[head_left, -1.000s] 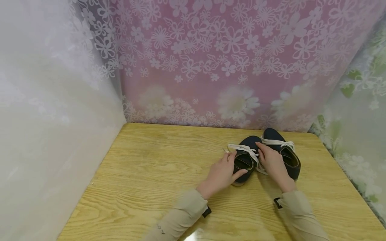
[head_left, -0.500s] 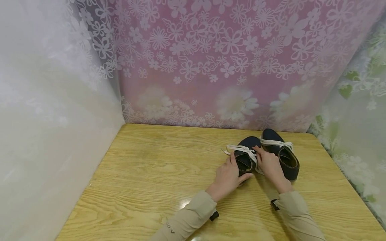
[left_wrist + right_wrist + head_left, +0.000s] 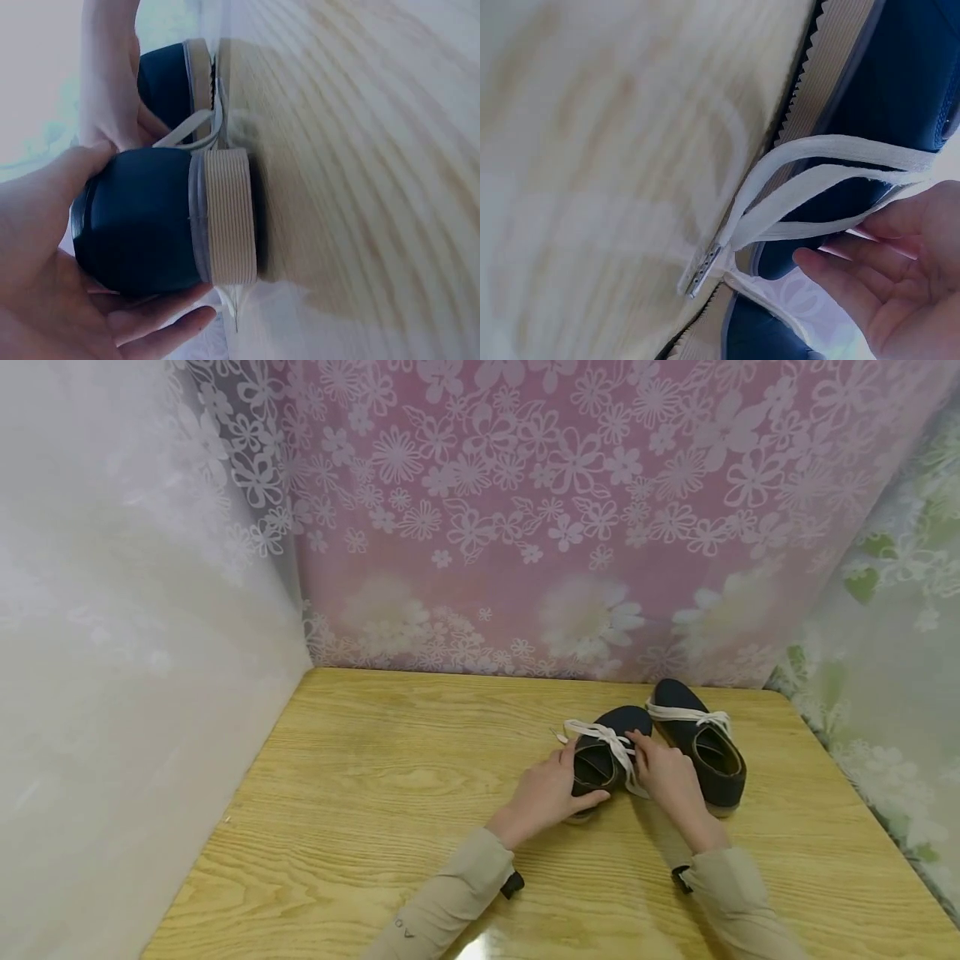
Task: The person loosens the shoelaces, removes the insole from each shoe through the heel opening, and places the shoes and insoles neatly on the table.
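fingers of the left hand (image 3: 542, 789) round a dark shoe's heel (image 3: 142, 225)

thumb and fingers part just enough to straddle it, holding firmly. the right hand (image 3: 671, 781), loosely curled, touches the shoe's (image 3: 628, 720) side by white laces (image 3: 603, 732); whether it pinches, i can't tell. the shoe is on the wooden table (image 3: 375, 827), just beside the other shoe (image 3: 723, 789). probably light, soft above, stiffer at the ribbed sole (image 3: 229, 217); the heel looks the surest hold.

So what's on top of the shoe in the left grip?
White laces, looped, lie across the shoe behind its toe. From the head view, the left grip covers part of the heel end, the right grip part of one side. Surface directly under the laces is hidden.
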Demonstrator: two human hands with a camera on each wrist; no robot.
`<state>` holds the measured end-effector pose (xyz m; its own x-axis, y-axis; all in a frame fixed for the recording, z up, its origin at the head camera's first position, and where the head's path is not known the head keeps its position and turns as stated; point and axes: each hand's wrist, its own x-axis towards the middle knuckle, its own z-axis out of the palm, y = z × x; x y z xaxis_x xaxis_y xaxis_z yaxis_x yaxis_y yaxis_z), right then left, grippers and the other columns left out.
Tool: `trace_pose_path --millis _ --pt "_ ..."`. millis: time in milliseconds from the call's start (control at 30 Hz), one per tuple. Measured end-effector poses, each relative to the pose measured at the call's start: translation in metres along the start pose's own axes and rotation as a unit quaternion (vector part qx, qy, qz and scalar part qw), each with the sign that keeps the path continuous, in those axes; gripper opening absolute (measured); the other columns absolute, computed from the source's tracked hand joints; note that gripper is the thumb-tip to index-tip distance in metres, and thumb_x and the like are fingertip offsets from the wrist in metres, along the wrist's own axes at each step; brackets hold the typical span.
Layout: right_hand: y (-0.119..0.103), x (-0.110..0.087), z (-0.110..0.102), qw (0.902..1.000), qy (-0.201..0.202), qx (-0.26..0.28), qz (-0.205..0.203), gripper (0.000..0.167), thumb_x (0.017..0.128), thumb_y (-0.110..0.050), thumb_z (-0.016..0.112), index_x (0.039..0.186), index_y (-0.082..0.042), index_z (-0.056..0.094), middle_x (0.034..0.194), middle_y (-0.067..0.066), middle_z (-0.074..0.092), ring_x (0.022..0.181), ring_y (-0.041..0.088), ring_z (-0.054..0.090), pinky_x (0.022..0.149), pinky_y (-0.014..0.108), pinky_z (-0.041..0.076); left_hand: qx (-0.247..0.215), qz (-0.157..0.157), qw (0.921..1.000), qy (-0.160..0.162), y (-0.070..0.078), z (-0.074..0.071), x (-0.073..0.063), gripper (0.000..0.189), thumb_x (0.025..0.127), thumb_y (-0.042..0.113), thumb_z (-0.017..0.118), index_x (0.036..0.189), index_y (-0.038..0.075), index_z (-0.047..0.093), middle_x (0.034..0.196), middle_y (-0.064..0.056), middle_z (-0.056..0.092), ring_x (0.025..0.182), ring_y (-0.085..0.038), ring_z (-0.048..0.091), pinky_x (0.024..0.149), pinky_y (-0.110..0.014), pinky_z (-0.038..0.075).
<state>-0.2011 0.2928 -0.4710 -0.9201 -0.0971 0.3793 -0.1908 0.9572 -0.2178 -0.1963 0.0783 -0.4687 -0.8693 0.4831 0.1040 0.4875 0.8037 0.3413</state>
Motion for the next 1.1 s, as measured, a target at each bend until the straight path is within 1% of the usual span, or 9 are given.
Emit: trace_pose_path --millis 233,433,667,767,833,900,933,1033,1100 --pt "-0.011 -0.007 -0.004 0.9998 -0.008 -0.019 0.002 0.027 0.101 -0.006 0.057 0.125 0.0 0.069 0.047 0.003 0.04 0.037 0.017 0.034 0.039 0.03 0.026 -0.056 0.024 0.9966 -0.056 -0.019 -0.012 -0.003 0.095 0.092 0.069 0.059 0.161 0.013 0.027 0.149 -0.014 0.051 0.107 -0.028 0.069 0.082 -0.036 0.059" --pt "-0.019 -0.012 -0.014 0.9991 -0.037 -0.019 0.002 0.028 0.1 -0.008 0.06 0.126 -0.002 0.071 0.047 0.0 0.039 0.038 0.016 0.032 0.041 0.029 0.024 -0.105 0.044 0.9894 -0.09 -0.039 -0.021 -0.006 0.094 0.093 0.066 0.061 0.162 0.012 0.026 0.158 -0.012 0.041 0.136 -0.03 0.052 0.106 -0.042 0.048" --pt "-0.013 -0.009 -0.026 0.9985 -0.049 -0.01 -0.025 0.026 0.099 -0.01 0.065 0.123 -0.008 0.074 0.049 0.0 0.04 0.039 0.015 0.031 0.041 0.028 0.024 -0.095 0.056 0.9886 -0.103 -0.046 -0.026 -0.007 0.091 0.095 0.06 0.062 0.162 0.011 0.024 0.157 -0.013 0.042 0.135 -0.029 0.052 0.106 -0.042 0.048" --pt "-0.001 -0.001 -0.026 0.9983 -0.036 0.006 -0.045 0.03 0.098 -0.009 0.066 0.127 -0.009 0.071 0.076 0.012 0.067 0.053 0.024 0.055 0.046 0.035 0.04 -0.077 0.045 0.9913 -0.097 -0.041 -0.026 -0.009 0.093 0.094 0.064 0.06 0.162 0.01 0.025 0.155 -0.015 0.042 0.128 -0.031 0.058 0.098 -0.043 0.053" --pt "0.008 0.006 -0.024 0.9971 -0.045 0.017 -0.059 0.035 0.1 -0.01 0.065 0.135 -0.008 0.066 0.113 0.019 0.071 0.083 0.035 0.068 0.063 0.047 0.054 -0.075 0.031 0.9928 -0.088 -0.038 -0.025 -0.01 0.095 0.092 0.068 0.059 0.161 0.01 0.027 0.154 -0.016 0.042 0.123 -0.031 0.061 0.093 -0.044 0.055" --pt "0.016 0.012 -0.021 0.9945 -0.075 0.021 -0.071 0.041 0.103 -0.015 0.061 0.142 -0.006 0.058 0.145 0.024 0.054 0.121 0.044 0.059 0.087 0.059 0.052 -0.071 0.019 0.9945 -0.075 -0.034 -0.024 -0.01 0.098 0.09 0.073 0.057 0.16 0.011 0.03 0.153 -0.016 0.044 0.119 -0.031 0.063 0.089 -0.044 0.057" --pt "0.018 0.015 -0.019 0.9921 -0.099 0.025 -0.073 0.043 0.105 -0.018 0.058 0.146 -0.005 0.054 0.15 0.025 0.048 0.133 0.047 0.048 0.096 0.063 0.046 -0.069 0.014 0.9952 -0.068 -0.033 -0.023 -0.01 0.099 0.089 0.075 0.057 0.159 0.01 0.032 0.151 -0.016 0.045 0.117 -0.03 0.063 0.087 -0.043 0.057" --pt "0.024 0.018 -0.011 0.9824 -0.169 0.042 -0.068 0.05 0.109 -0.027 0.048 0.153 -0.005 0.044 0.157 0.029 0.035 0.142 0.052 0.032 0.104 0.067 0.038 -0.064 0.007 0.9964 -0.055 -0.03 -0.022 -0.011 0.099 0.087 0.077 0.056 0.157 0.009 0.035 0.15 -0.016 0.047 0.113 -0.029 0.065 0.084 -0.041 0.058" --pt "0.026 0.018 -0.007 0.9774 -0.196 0.049 -0.062 0.052 0.111 -0.031 0.044 0.155 -0.005 0.041 0.157 0.031 0.031 0.143 0.053 0.03 0.106 0.067 0.036 -0.065 0.005 0.9964 -0.053 -0.029 -0.023 -0.012 0.098 0.088 0.075 0.057 0.157 0.009 0.036 0.15 -0.017 0.047 0.11 -0.029 0.066 0.083 -0.04 0.058"
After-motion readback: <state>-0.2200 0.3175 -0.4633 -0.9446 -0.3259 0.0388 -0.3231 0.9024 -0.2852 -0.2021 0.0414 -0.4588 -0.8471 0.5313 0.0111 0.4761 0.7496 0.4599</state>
